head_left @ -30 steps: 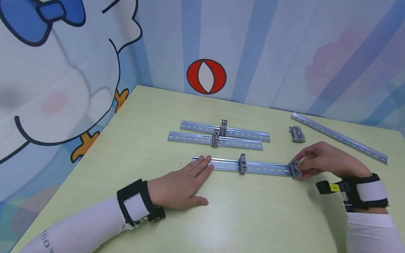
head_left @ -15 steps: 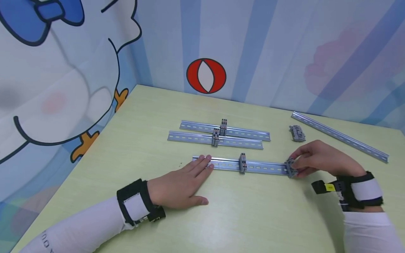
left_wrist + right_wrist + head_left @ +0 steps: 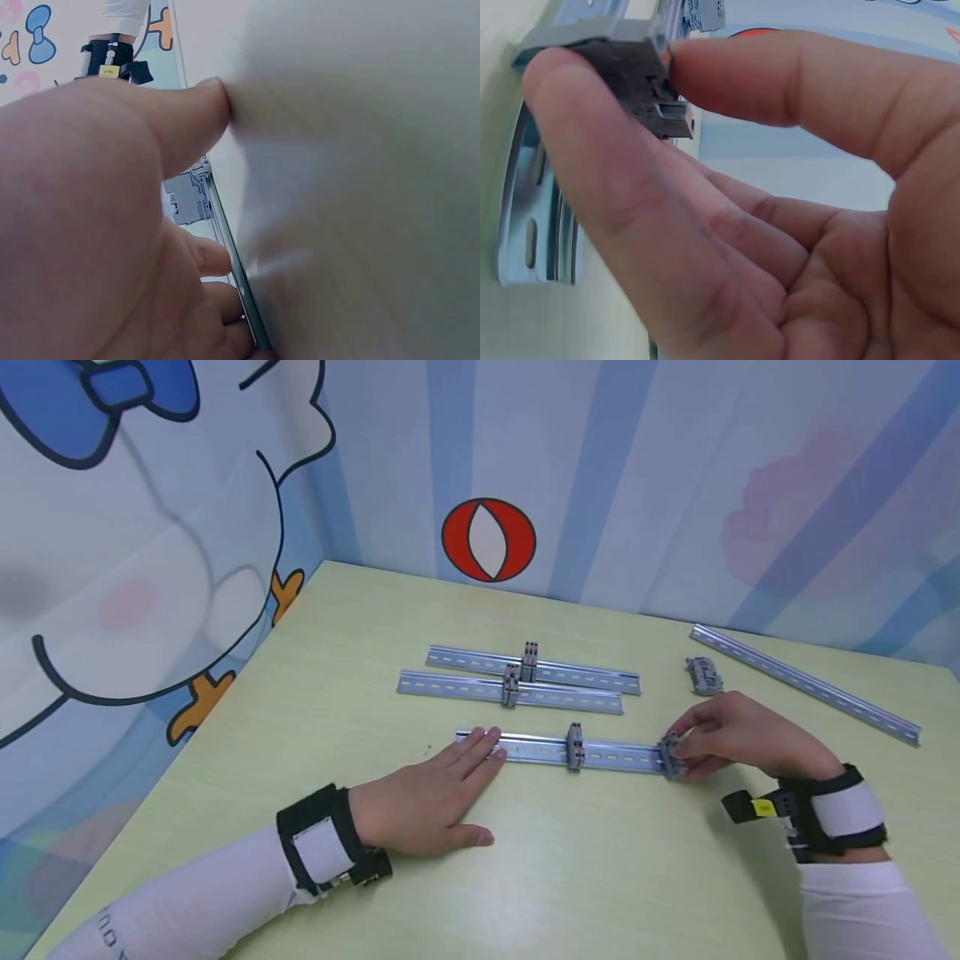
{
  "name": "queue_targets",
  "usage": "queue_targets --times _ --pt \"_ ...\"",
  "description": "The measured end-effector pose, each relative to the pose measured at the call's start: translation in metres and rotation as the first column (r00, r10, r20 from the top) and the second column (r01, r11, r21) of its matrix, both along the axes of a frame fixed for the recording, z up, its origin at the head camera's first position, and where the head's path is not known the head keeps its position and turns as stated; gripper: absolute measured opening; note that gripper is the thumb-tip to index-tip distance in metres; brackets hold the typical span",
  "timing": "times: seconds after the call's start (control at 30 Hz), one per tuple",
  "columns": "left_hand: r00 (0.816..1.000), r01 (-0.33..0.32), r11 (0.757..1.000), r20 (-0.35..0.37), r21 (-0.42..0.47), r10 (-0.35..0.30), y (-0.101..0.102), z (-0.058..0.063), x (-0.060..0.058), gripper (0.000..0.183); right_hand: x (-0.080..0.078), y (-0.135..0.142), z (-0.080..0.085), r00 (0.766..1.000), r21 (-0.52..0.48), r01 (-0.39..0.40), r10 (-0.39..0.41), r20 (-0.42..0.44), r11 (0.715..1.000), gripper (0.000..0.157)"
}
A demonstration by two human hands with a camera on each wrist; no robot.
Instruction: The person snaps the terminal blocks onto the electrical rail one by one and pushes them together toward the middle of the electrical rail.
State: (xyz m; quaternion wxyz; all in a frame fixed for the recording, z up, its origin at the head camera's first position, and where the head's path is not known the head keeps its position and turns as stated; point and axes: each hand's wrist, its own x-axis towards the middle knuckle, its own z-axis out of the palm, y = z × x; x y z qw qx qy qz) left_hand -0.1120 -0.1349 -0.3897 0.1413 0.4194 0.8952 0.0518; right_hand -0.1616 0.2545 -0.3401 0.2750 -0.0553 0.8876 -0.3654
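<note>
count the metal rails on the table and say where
4: a back rail, mid-table; a second rail just in front of it; a nearer rail, partly under the left hand; a diagonal rail at far right.

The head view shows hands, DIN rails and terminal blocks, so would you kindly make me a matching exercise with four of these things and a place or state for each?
Column one
1. Left hand
2. Right hand
3. Loose terminal block
4. Rightmost DIN rail

Column two
A. Lies at a slant, with no block on it
B. Pinches a grey terminal block near the right end of the front DIN rail
C. Lies on the table, off every rail
D. Lays its fingers over the left end of the front DIN rail

Pairs: 1-D, 2-B, 3-C, 4-A
</note>
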Motion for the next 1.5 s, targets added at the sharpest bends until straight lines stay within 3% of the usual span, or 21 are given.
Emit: queue_targets --times 0.87,1.5 --pt "1.0 0.001 1.0 -0.001 0.003 -0.001 0.0 -0.001 -0.001 0.09 0.004 -0.028 -0.001 0.998 -0.056 -0.031 0.028 -0.053 0.998 0.037" --pt "1.0 0.001 1.0 -0.006 -0.002 -0.001 0.0 0.0 -0.001 0.09 0.003 -0.054 -0.014 0.997 -0.131 -0.021 0.01 -0.08 0.991 0.034"
